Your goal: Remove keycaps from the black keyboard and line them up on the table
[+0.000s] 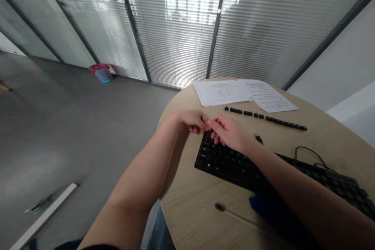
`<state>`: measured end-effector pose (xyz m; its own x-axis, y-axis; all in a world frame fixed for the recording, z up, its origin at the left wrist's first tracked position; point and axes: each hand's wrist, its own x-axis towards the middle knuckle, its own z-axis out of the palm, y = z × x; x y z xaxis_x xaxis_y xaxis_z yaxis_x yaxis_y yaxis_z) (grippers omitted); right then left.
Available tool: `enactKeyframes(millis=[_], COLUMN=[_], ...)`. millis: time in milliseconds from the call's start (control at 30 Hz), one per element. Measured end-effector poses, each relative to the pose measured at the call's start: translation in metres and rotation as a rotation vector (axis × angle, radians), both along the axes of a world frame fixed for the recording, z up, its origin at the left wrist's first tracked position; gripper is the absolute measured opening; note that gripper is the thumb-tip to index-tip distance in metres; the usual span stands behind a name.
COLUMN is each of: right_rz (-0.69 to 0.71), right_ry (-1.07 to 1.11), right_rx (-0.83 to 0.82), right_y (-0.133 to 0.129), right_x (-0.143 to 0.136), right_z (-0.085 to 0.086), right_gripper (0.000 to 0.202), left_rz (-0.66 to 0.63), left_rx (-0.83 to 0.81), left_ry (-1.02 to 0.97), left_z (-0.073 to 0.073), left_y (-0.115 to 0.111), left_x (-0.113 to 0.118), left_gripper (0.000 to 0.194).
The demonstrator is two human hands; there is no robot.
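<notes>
My left hand (195, 120) and my right hand (227, 129) meet above the upper left corner of a black keyboard (225, 164). Both are closed in a pinch, thumbs and fingertips touching or nearly so. A thin, pale, wire-like piece (220, 113) sticks up by my right fingers; its kind is unclear. Whatever lies between the left fingertips is too small or hidden to make out. Behind the hands, loose black keycaps (285, 122) lie in a long row on the table. My right forearm crosses over the keyboard and hides its right part.
Printed sheets (222, 91) lie at the round wooden table's (187, 218) far edge. A second black keyboard (336, 183) with a cable (312, 148) is at right, a USB plug (259, 139) nearer. In front are a dark-tipped thin stick (219, 206) and something blue (260, 206).
</notes>
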<state>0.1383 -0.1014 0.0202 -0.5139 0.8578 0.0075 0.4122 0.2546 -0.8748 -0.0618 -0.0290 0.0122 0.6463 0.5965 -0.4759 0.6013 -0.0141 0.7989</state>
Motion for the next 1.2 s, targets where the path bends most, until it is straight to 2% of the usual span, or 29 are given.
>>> enactKeyframes(millis=[200, 300, 500, 600, 833, 967, 1200], right_rz=[0.058, 0.094, -0.013, 0.005, 0.048, 0.025, -0.089], right_ry=[-0.107, -0.115, 0.012, -0.009, -0.027, -0.043, -0.014], right_rx=[0.285, 0.324, 0.405, 0.427, 0.413, 0.371, 0.160], right_y=[-0.014, -0.017, -0.015, -0.015, -0.013, -0.011, -0.001], right_x=[-0.004, -0.002, 0.005, 0.006, 0.006, 0.006, 0.005], right_z=[0.006, 0.004, 0.000, 0.001, -0.001, -0.004, -0.012], right_gripper=[0.023, 0.018, 0.018, 0.015, 0.016, 0.018, 0.027], left_rz=[-0.005, -0.003, 0.018, 0.018, 0.014, 0.014, 0.007], left_rx=[-0.010, -0.009, 0.008, 0.010, 0.004, -0.004, -0.017], left_ry=[0.003, 0.007, 0.009, 0.015, 0.019, 0.016, 0.021], left_z=[-0.003, -0.002, 0.001, 0.002, 0.001, 0.000, 0.004], left_y=[0.003, 0.001, -0.003, -0.004, -0.003, -0.002, -0.005], left_x=[0.001, 0.001, 0.001, 0.000, 0.000, 0.001, 0.002], left_gripper=[0.008, 0.009, 0.013, 0.017, 0.020, 0.019, 0.022])
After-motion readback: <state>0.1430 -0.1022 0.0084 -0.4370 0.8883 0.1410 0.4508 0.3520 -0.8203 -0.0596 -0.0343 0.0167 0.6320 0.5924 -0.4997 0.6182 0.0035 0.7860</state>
